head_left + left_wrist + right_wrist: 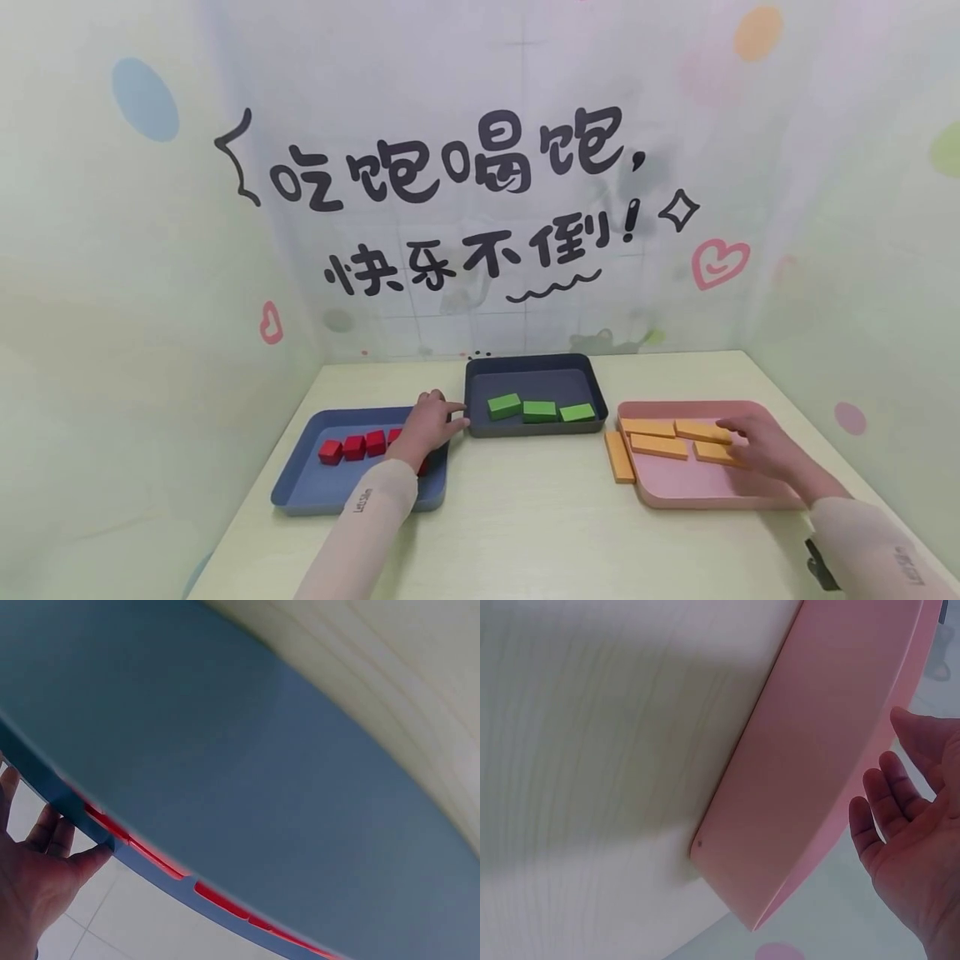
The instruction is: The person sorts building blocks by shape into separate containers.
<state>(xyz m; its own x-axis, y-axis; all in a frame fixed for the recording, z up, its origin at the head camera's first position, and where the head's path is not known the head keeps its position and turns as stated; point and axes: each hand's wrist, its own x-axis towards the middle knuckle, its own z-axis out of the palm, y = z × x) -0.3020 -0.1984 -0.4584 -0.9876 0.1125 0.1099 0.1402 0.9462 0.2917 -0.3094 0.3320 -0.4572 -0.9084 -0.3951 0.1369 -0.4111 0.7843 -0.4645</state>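
Orange blocks: flat slabs (658, 447) lie in your pink tray (675, 492) on the right of the table (540, 525); one more orange slab (618, 457) lies on the table, touching the tray's left wall.
Right hand: your right hand (757, 446) rests over the tray's right part, fingers loosely spread above the nearest slab, gripping nothing that I can see.
Direction: the tray slabs lie just left of your right fingertips; the outside slab lies further left.
Long axis: tray slabs run left to right, slightly tilted; the outside slab runs near to far.
Left hand: your left hand (431, 423) is over the blue tray (315, 487), above the row of red blocks (352, 447), fingers relaxed and reaching the dark tray's (536, 371) left rim.
Green blocks: three green blocks (540, 408) sit in the dark tray, in a left-right row.
Nearer hand: your right, clearly.
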